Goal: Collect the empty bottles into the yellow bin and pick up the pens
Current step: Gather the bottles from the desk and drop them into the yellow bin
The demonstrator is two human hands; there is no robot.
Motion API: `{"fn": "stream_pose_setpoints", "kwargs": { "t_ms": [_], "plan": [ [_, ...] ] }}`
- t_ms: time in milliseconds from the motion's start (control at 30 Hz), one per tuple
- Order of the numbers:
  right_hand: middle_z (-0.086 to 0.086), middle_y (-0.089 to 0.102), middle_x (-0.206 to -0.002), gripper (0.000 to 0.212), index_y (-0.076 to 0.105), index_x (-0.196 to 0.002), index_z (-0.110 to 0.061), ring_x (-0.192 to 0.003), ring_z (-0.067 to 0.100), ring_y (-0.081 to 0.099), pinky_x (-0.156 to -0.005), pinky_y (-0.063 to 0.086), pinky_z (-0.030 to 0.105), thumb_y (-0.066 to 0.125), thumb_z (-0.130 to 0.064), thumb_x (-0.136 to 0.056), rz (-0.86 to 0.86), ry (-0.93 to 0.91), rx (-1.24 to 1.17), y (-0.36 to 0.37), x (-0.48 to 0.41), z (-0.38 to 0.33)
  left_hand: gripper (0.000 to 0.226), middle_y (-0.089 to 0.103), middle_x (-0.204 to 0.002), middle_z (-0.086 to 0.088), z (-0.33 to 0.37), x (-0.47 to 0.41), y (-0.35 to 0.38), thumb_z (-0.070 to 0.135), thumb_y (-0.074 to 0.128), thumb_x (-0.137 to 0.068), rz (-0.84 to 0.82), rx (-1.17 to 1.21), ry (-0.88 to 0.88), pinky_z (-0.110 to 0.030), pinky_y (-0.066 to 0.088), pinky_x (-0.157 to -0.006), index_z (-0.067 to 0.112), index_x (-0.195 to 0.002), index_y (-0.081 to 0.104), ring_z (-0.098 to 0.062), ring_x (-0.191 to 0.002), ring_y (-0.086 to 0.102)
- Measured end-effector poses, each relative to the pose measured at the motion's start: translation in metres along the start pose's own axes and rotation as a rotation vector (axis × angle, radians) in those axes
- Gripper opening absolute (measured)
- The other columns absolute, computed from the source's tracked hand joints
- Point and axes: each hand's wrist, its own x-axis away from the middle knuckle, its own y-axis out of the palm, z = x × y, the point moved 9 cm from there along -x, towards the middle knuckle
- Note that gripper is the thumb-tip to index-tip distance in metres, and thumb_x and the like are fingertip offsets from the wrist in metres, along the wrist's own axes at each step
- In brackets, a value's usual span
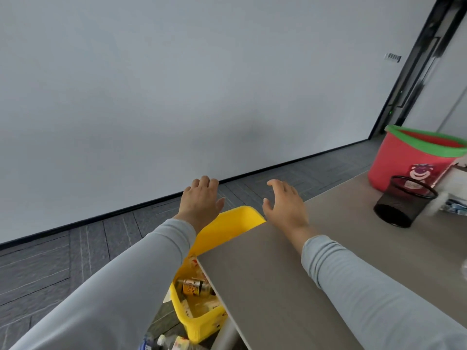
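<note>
The yellow bin (227, 228) stands on the floor against the table's left edge, partly under my left arm. Inside it lie several bottles, one with an amber label (193, 287). My left hand (201, 200) hovers above the bin's far end, fingers relaxed and holding nothing. My right hand (285, 204) is raised over the table's far left corner, fingers spread and empty. More bottles (165, 343) lie on the floor at the bottom edge. A black mesh pen cup (401, 202) stands on the table to the right. No pens are visible.
The grey-brown table (316, 261) fills the lower right. A red bucket with a green rim (414, 160) stands at its far right, beside white and blue things at the frame edge. A white wall is ahead and a dark door frame (424, 61) at upper right.
</note>
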Motion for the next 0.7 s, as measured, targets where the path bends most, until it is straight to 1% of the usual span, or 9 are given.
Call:
{"fn": "stream_pose_setpoints", "kwargs": {
  "t_ms": [100,267,367,500,567,633,700],
  "plan": [
    [0.008,0.052,-0.131,0.044,0.041,-0.134,-0.012,-0.12,0.025,0.046,-0.093,0.042,0.035,0.049,-0.024,-0.093,0.006,0.007,0.011,-0.02,0.018,0.011,0.041,0.047,-0.126,-0.007,0.029,0.006,-0.012,0.037,0.042,-0.095,0.018,0.026,0.039,-0.036,0.039,-0.094,0.012,-0.128,0.042,-0.025,-0.116,0.045],
    [0.007,0.055,-0.126,0.042,0.041,-0.133,-0.014,-0.115,0.025,0.049,-0.09,0.043,0.035,0.048,-0.024,-0.093,0.048,0.073,0.076,-0.072,0.058,0.054,0.039,0.047,-0.124,-0.004,0.103,0.017,-0.031,0.036,0.042,-0.095,0.074,0.077,0.169,-0.033,0.04,-0.091,0.014,-0.127,0.044,-0.024,-0.114,0.046],
    [0.007,0.055,-0.126,0.042,0.041,-0.133,-0.014,-0.115,0.025,0.049,-0.09,0.043,0.035,0.047,-0.025,-0.093,0.073,0.136,0.114,-0.109,0.09,0.09,0.04,0.048,-0.125,-0.003,0.161,0.028,-0.034,0.037,0.043,-0.095,0.094,0.108,0.277,-0.032,0.041,-0.09,0.015,-0.127,0.044,-0.022,-0.112,0.047],
    [0.005,0.057,-0.125,0.042,0.042,-0.133,-0.016,-0.115,0.023,0.05,-0.091,0.043,0.036,0.048,-0.026,-0.093,0.134,0.236,0.179,-0.164,0.14,0.144,0.043,0.047,-0.129,-0.003,0.246,0.045,-0.035,0.037,0.045,-0.094,0.084,0.149,0.401,-0.033,0.041,-0.093,0.014,-0.13,0.042,-0.023,-0.117,0.045],
    [0.005,0.058,-0.125,0.041,0.042,-0.132,-0.018,-0.114,0.024,0.052,-0.091,0.046,0.036,0.05,-0.027,-0.092,0.166,0.301,0.2,-0.194,0.168,0.173,0.044,0.047,-0.13,-0.003,0.291,0.056,-0.035,0.037,0.046,-0.093,0.088,0.173,0.474,-0.033,0.04,-0.095,0.014,-0.131,0.042,-0.022,-0.12,0.044],
    [0.007,0.059,-0.124,0.04,0.042,-0.13,-0.018,-0.111,0.025,0.056,-0.09,0.049,0.038,0.05,-0.026,-0.092,0.194,0.365,0.217,-0.222,0.198,0.201,0.044,0.047,-0.13,-0.003,0.335,0.067,-0.035,0.036,0.048,-0.092,0.085,0.195,0.544,-0.033,0.04,-0.093,0.014,-0.13,0.043,-0.022,-0.119,0.045],
    [0.006,0.059,-0.126,0.04,0.042,-0.131,-0.019,-0.111,0.024,0.057,-0.09,0.051,0.036,0.051,-0.027,-0.092,0.216,0.435,0.245,-0.248,0.228,0.226,0.044,0.048,-0.128,-0.003,0.377,0.079,-0.034,0.037,0.049,-0.092,0.081,0.215,0.608,-0.033,0.04,-0.091,0.015,-0.129,0.043,-0.022,-0.117,0.046]
  ]
}}
